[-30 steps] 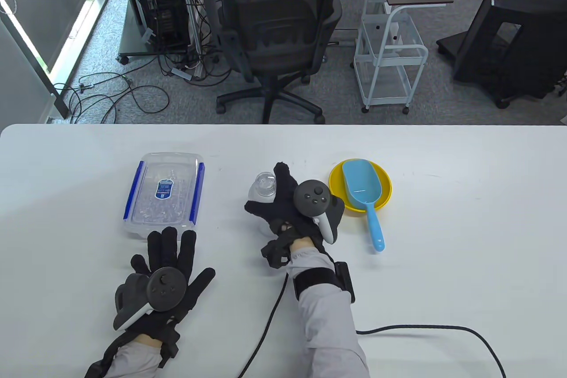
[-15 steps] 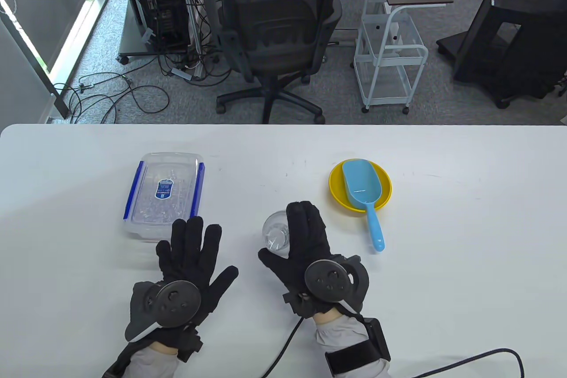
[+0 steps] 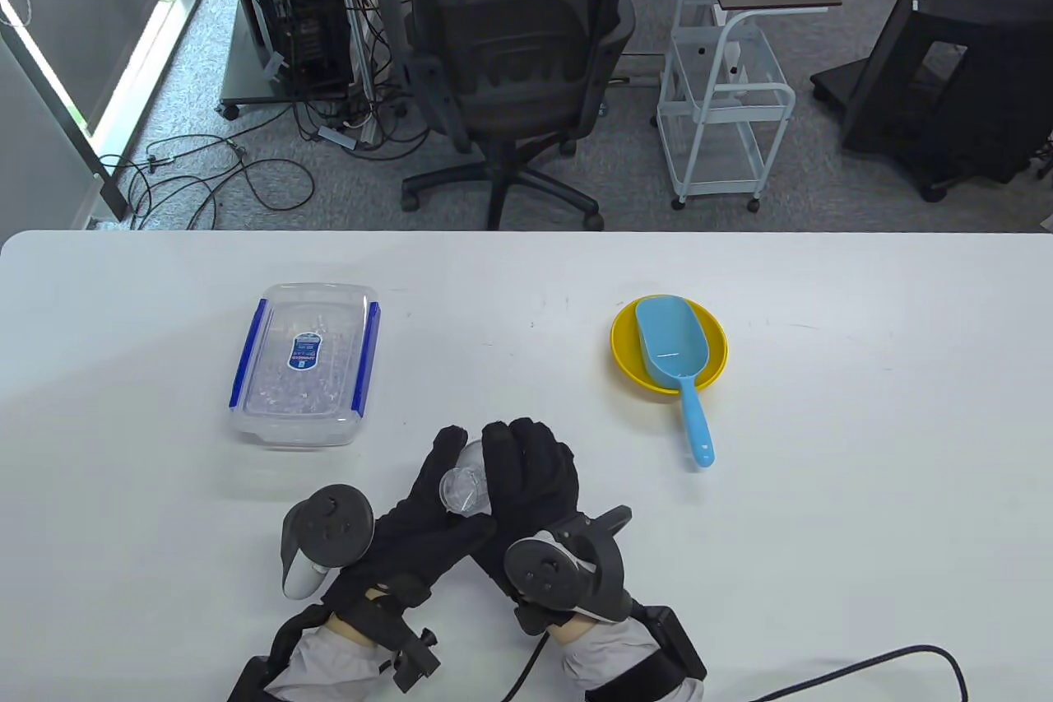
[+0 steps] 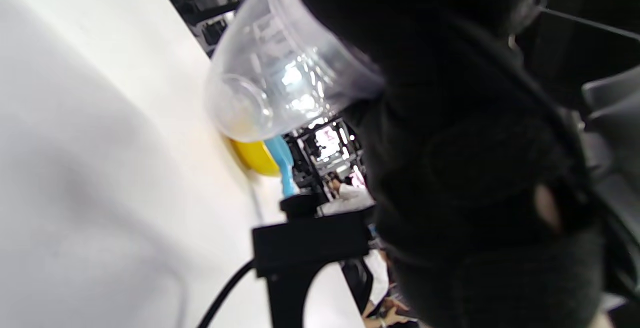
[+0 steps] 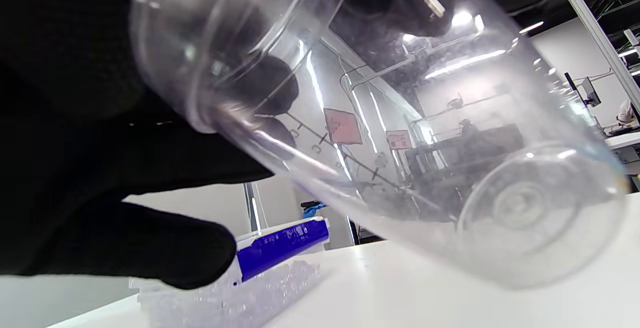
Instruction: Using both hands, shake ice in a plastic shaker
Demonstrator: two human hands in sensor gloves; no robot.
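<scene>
A clear plastic shaker (image 3: 463, 488) is held tilted above the table near its front edge, between both hands. My right hand (image 3: 526, 488) wraps around its right side. My left hand (image 3: 428, 513) holds it from the left and below. In the left wrist view the shaker (image 4: 280, 83) sticks out of dark gloved fingers, base toward the table. In the right wrist view the shaker (image 5: 400, 133) fills the frame, lying at a slant, with gloved fingers (image 5: 150, 248) around its upper part. I cannot tell whether ice is inside it.
A clear box with blue clips (image 3: 304, 360) holding ice lies at the left. A yellow bowl (image 3: 625, 356) with a blue scoop (image 3: 679, 364) sits at the right. A black cable (image 3: 864, 665) runs along the front right. A chair stands beyond the table's far edge.
My right hand pulled the shaker from mid-table toward the front edge and tilted it. My left hand moved right from flat on the table and took hold of the shaker.
</scene>
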